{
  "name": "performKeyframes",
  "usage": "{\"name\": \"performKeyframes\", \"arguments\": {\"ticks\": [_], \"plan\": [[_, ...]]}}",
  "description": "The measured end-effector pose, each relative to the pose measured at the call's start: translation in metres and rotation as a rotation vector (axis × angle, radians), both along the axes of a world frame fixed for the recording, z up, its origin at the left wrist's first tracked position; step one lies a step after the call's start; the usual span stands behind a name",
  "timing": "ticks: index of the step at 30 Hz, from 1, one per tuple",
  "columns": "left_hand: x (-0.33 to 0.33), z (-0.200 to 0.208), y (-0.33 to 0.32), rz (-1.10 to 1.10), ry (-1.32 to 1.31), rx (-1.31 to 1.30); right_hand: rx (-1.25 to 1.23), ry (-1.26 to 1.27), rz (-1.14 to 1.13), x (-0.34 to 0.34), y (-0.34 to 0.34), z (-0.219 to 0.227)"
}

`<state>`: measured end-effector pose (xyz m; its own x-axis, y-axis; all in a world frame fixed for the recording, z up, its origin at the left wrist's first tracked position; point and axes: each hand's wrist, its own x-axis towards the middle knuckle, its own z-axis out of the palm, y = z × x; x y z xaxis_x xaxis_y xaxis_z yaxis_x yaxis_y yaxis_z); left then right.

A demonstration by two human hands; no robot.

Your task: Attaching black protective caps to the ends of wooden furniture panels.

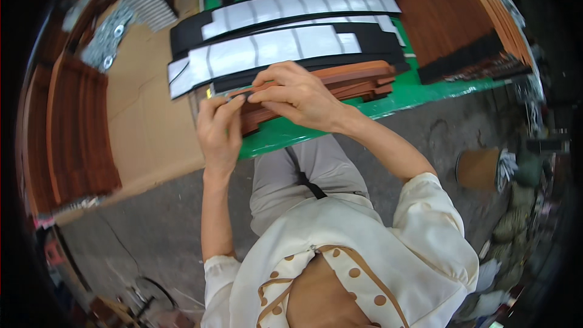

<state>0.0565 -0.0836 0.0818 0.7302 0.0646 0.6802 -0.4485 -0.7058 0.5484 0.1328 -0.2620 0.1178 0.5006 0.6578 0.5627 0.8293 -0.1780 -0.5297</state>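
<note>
Along the green tabletop [446,96], hands [299,98] touch brown strips [358,75].

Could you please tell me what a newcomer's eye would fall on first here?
Probably the black and white strips on the table, upper centre. Nearer the person, the left hand and right hand come together at the left end of some reddish-brown strips. A larger brown stack sits farther right.

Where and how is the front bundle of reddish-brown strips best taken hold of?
Probably by its right end, coming from the right on the near side: there the bundle sticks out past both hands, with green cover in front, and its long, narrow shape suits a grip across the width. The left hand and right hand crowd the other end.
</note>
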Motion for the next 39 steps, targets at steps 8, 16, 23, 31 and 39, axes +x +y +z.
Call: {"name": "performKeyframes", "arguments": {"ticks": [8, 16, 23, 31, 39], "plan": [[-0.008, 0.016, 0.008, 0.124, 0.380, -0.143, -0.234, -0.291, -0.962, 0.037, -0.159, 0.011], [-0.022, 0.010, 0.004, 0.183, 0.472, -0.376, 0.246, 0.558, -0.847, 0.037, -0.211, -0.043], [-0.029, -0.017, 0.007, 0.118, 0.335, -0.142, 0.158, 0.416, -0.844, 0.027, -0.233, -0.091], [-0.037, 0.099, 0.197, 0.864, 0.154, 0.603, 0.435, 0.341, -0.892, 0.032, -0.245, -0.067], [-0.038, 0.139, 0.338, 1.397, 0.727, 0.681, 0.414, 0.330, -0.843, 0.037, -0.199, -0.054]]}}
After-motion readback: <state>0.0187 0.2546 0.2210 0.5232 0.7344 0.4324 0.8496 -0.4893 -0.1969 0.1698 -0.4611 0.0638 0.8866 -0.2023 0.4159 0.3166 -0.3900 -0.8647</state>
